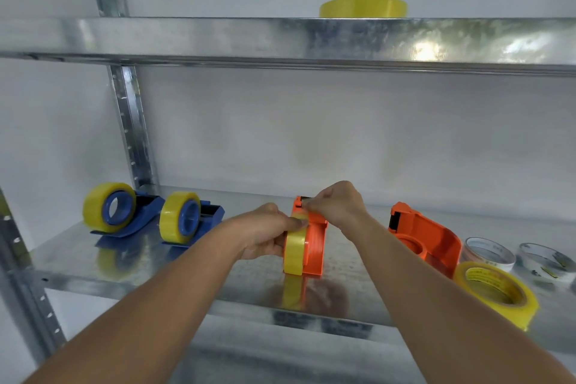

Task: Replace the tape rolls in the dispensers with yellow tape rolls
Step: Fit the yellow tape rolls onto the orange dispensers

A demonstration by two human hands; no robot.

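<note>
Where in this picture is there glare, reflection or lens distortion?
Head view: bright glare on the upper shelf front edge at the right; the lower shelf mirrors the yellow roll held by the left hand and the blue dispensers; the wide lens bends the shelf edges; the forearms at the bottom look soft.

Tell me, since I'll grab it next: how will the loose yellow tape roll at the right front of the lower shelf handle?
The yellow tape roll lies tilted near the lower shelf's front edge, so a push could probably send it off. It looks thick and full, likely fairly heavy and stiff. Its glossy side may be slippery; the open core offers a surer hold.
</note>
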